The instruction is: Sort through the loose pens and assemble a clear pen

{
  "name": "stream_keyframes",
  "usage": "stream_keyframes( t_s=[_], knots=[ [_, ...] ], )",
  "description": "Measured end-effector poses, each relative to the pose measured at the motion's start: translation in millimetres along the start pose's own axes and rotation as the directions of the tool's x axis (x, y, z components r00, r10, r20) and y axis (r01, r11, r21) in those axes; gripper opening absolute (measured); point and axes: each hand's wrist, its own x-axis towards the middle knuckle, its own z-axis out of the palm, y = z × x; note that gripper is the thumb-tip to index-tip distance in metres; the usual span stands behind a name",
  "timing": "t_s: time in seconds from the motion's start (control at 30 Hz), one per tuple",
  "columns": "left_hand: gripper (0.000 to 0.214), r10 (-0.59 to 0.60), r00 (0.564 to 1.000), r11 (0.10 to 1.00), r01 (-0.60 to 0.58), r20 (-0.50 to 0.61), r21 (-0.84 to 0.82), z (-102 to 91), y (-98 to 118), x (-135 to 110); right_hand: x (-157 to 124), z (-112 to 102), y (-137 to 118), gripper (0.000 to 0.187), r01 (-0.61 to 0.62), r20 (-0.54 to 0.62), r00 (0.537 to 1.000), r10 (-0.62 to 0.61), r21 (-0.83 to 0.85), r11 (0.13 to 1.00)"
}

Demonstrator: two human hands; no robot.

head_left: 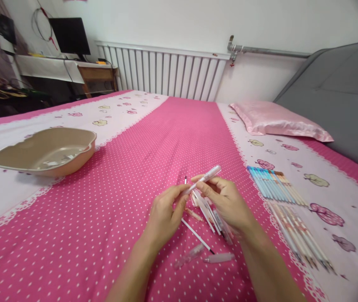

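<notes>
While the bed point(103, 218) fills the whole view with its pink, white-dotted sheet, a beige basin point(56, 167) sits on its far left side, on the pale flowered strip, with a few small pale pieces lying in its bottom; what they are cannot be told. Behind it, off the bed, a dark monitor point(70, 35) stands on a desk, and a white radiator point(163, 71) runs along the wall.

Near the middle, the left hand point(163, 216) is closed, its thumb and fingertips pinching the lower end of a clear pen barrel point(205, 178). The barrel slants up to the right, above the sheet. Just right of it, the right hand point(229, 203) is closed too, gripping the same barrel around its middle between thumb and fingers.

Under and between the hands lies a loose pile of pen parts point(208, 214), touching one another. A thin white refill point(197, 237) with a dark tip lies slanted below it, and a clear cap point(219, 257) rests just beside that tip.

Further right, a row of blue pens point(270, 184) lies side by side on the flowered strip, with a row of white pens point(298, 233) just below it. Beyond them sit a pink pillow point(276, 121) and a grey headboard point(339, 96).
</notes>
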Motion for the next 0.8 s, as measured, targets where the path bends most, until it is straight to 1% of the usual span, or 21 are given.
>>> stream_keyframes(
  t_s=[0.13,0.33,0.47,0.6,0.7,0.8],
  knots=[
    [0.025,-0.023,0.999,1.0,0.023,0.024,-0.021,-0.4,2.0,-0.4,-0.7,-1.9,1.1,0.029,-0.026,0.015,1.0,0.025,0.016,1.0],
    [0.025,-0.062,0.992,0.993,0.072,0.109,-0.09,-1.5,5.8,-0.7,-0.6,-5.4,1.9,0.026,-0.062,0.041,0.997,0.061,0.017,0.998],
    [0.028,-0.09,0.978,0.975,0.125,0.186,-0.186,-4.6,7.7,-2.0,-0.9,-9.7,-1.4,0.023,-0.062,0.093,0.994,0.061,0.008,0.998],
    [0.03,-0.092,0.961,0.942,0.169,0.26,-0.289,-7.8,10.0,-2.5,-4.1,-14.3,-7.0,0.022,-0.12,0.154,0.982,0.113,0.034,0.992],
    [0.03,-0.088,0.952,0.925,0.188,0.295,-0.331,-8.5,10.4,-1.9,-5.7,-15.3,-9.7,0.024,-0.153,0.156,0.977,0.144,0.047,0.987],
    [0.031,-0.098,0.945,0.912,0.211,0.313,-0.351,-7.8,9.8,-1.4,-5.4,-14.4,-9.6,0.029,-0.156,0.141,0.979,0.147,0.058,0.986]
  ],
)
